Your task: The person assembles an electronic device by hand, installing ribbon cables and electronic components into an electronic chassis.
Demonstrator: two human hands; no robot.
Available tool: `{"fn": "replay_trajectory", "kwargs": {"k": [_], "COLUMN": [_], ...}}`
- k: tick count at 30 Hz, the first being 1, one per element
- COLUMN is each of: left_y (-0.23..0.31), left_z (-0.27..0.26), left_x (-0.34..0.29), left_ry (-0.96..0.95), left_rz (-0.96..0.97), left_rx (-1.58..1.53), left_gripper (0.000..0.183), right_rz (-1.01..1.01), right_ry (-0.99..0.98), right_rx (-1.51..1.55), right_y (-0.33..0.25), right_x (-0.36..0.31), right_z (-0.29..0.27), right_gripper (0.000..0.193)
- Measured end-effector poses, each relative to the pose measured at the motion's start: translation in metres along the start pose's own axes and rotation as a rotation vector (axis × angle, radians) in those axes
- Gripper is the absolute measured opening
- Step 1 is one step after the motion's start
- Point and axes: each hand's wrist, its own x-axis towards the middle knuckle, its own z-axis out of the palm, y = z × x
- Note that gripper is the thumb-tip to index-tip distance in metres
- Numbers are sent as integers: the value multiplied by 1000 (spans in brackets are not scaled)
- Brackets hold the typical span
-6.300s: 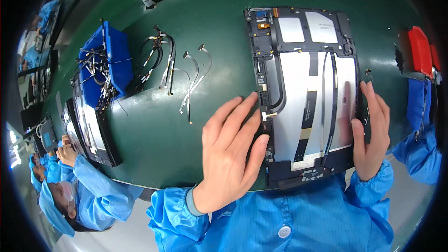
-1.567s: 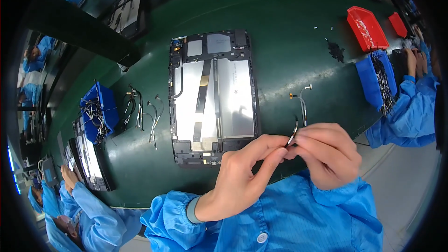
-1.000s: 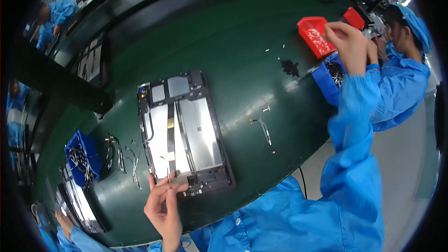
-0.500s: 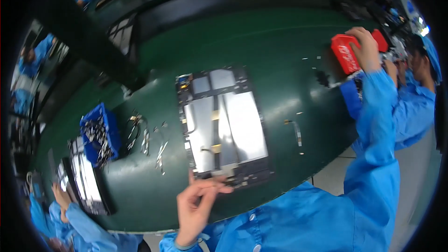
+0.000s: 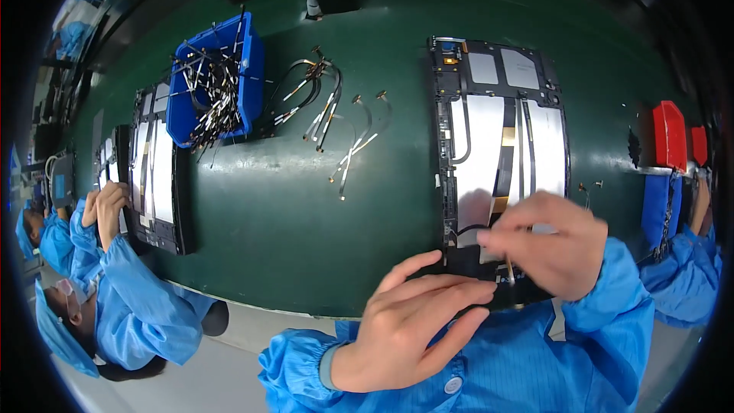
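An opened tablet (image 5: 478, 126) lies on the bench before me, its silver battery panels and dark circuit strips bare. Over its near end, my right hand (image 5: 554, 243) pinches thumb and forefinger together beside a thin black cable; whatever is between them is too small to make out. A narrow strip with a shiny tip (image 5: 511, 269) shows beneath that hand. My left hand (image 5: 420, 323) rests at the tablet's near left corner, fingers stretched and apart, holding nothing visible.
Left of the tablet are loose flex cables (image 5: 325, 99) and a blue bin (image 5: 255, 80) heaped with cables. A co-worker handles another opened tablet (image 5: 159, 176) at far left. Red bin (image 5: 670, 138) and blue bin (image 5: 659, 206) stand at right, near another person's sleeve (image 5: 684, 283).
My right hand has come from the red bin to the tablet's near end. My left hand has opened out from a pinch. The view has swung, so the bench appears shifted.
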Motion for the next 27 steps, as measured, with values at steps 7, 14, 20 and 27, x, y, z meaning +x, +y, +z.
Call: {"fn": "replay_trajectory", "kwargs": {"k": [7,14,20,27], "left_y": [-19,-37,-48,-53], "left_z": [-32,-27,-19,-23], "left_x": [20,40,50,57], "left_ry": [135,180,170,102], "left_rz": [166,293,399,473], "left_rx": [591,891,1032,1105], "left_gripper": [23,27,29,30], "right_rz": [359,214,194,255], "right_ry": [-74,-113,-94,-54], "right_rx": [288,238,204,224], "right_y": [53,61,66,63], "right_x": [50,56,59,58], "right_z": [-3,-4,-1,2], "right_gripper": [16,12,12,16]}}
